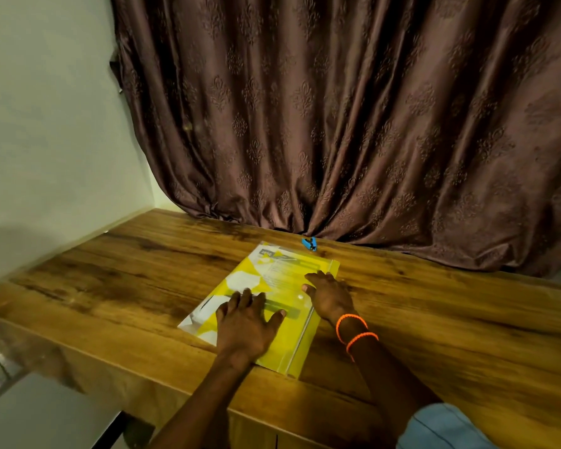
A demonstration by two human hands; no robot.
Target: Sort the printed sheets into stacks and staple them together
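Brown embossed curtain (353, 118) hangs behind a wood-grain tabletop (117, 270); pale wall (46, 108) at 9 o'clock. Yellow translucent folder (272, 277) lies flat at the tabletop's centre, long axis toward 1 o'clock, printed sheets visible inside. Print on the sheets too blurred to read. White snap button near its right edge. Left hand (245, 322): fingers spread, flat on the folder's near half, no grip. Right hand (329, 291): fingers straight, resting on the folder's right edge, no grip; orange bands (357, 332) on wrist. Blue stapler (309, 244) at 12 o'clock of the folder, just beside it.
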